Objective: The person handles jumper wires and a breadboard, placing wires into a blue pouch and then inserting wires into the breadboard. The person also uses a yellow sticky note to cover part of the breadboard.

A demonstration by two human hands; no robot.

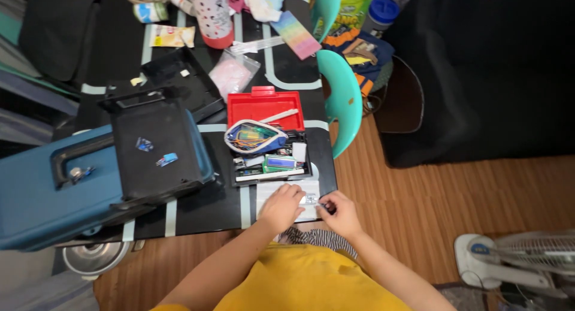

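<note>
Breadboard point(286, 198), white and flat, lies at the near edge of the tabletop point(197, 209), right in front of the person, and both hands are on it. Left hand point(281, 207) lies spread, palm down, on the board's middle, fingers only loosely curled, apparently pinning it so it cannot slide. Right hand point(341, 214) comes in from the right with thumb and forefinger pinched around something tiny and dark at the board's right end; what that piece is, I cannot tell. Just beyond the board sits an open parts case point(269, 158), crammed with a coil of coloured jumper wires point(254, 137) and a small green-and-blue display module point(280, 162), its red lid point(263, 106) thrown back on the far side, so everything stays within easy reach. Left of that, a black tray point(157, 146) rests on a blue case point(42, 197) with two little blue components on it, set apart from the clutter. Far side is busy: a spotted bottle point(211, 14), a clear bag point(232, 72), a snack packet point(171, 35). Right of the tabletop, a teal chair point(344, 98) stands over wooden floor point(431, 203), with a white fan point(521, 257) at near right.
</note>
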